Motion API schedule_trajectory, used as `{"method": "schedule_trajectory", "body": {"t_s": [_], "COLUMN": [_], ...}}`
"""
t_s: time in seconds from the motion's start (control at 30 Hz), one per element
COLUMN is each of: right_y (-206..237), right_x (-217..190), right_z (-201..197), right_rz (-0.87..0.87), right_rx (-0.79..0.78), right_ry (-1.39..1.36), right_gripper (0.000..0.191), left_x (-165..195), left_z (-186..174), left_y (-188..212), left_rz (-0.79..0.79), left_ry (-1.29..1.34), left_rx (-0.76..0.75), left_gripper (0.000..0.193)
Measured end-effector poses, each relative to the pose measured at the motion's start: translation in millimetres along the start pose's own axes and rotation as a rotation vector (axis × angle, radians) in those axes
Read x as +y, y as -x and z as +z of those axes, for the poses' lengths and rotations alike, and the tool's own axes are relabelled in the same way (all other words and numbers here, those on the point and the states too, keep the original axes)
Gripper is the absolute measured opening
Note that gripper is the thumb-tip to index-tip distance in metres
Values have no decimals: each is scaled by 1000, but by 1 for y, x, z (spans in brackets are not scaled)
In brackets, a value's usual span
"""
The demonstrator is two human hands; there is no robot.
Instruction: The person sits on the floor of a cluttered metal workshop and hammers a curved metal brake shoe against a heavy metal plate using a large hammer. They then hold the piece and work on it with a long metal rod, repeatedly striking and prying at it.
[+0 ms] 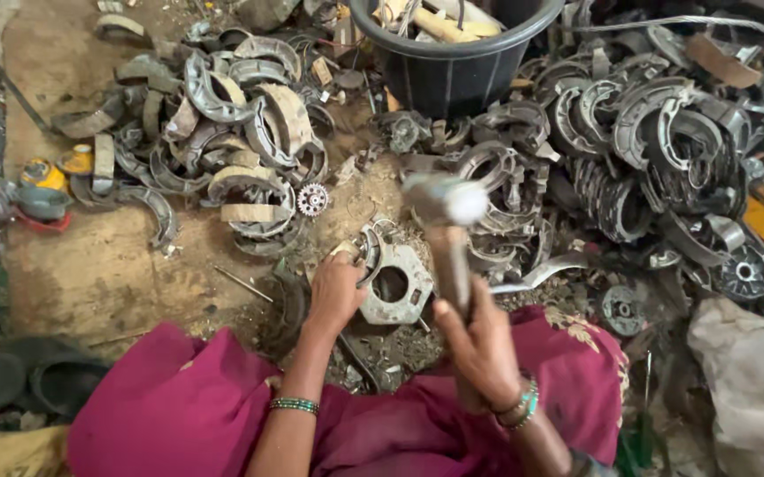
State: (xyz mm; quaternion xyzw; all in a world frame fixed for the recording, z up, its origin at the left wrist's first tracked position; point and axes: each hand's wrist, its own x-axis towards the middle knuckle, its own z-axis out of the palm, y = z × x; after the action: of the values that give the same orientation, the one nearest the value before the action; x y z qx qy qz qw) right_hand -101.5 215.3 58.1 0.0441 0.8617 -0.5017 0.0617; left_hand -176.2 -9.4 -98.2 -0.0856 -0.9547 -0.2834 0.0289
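Hammer raised over a metal plate on the dirt floor

The flat grey metal plate [395, 284] with a round hole lies near the knees, pinned by the left hand [336, 291] at its left edge, seemingly to steady it. The right hand [481, 346] is clamped on the shaft of a hammer [446, 205] (head blurred), raised over the plate. Heaps of curved brake shoes [249, 132] lie far left and right; a small toothed gear [312, 199] sits between; a black bucket [453, 66] stands beyond. No labels are legible.

- A metal plate [393, 284] lies on the ground before the person's lap.
- Brake-shoe piles [241, 132] lie to its left and right.
- A bucket [449, 62] stands behind it.
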Motion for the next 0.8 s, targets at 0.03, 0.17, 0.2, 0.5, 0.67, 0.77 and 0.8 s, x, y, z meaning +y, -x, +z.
{"method": "schedule_trajectory", "body": {"t_s": [0.03,0.17,0.2,0.5,0.67,0.77,0.8], "right_y": [-1,-21,-29,-31,-17,-12,-13], "right_x": [-9,-9,0,58,0,-21,-21], "right_z": [-6,-1,8,31,-12,-29,-30], "right_rz": [-42,-200,-64,-5,-131,-543,-551], "right_rx": [32,135,71,-18,126,270,279], "right_ry": [-18,121,105,334,-67,-123,-149], "right_gripper": [33,31,32,36,25,27,30], "left_x": [-1,-5,-5,-2,2,4,3], "left_z": [2,3,2,10,14,11,10], "left_y": [0,-3,-4,1,-3,-7,-8], "left_rz": [5,-34,-24,36,-31,-55,-49], "left_ry": [-4,-17,-25,-53,-8,-34,-28], "left_rx": [24,-17,-25,95,64,69,73], "left_gripper": [17,13,17,28,32,25,28]}}
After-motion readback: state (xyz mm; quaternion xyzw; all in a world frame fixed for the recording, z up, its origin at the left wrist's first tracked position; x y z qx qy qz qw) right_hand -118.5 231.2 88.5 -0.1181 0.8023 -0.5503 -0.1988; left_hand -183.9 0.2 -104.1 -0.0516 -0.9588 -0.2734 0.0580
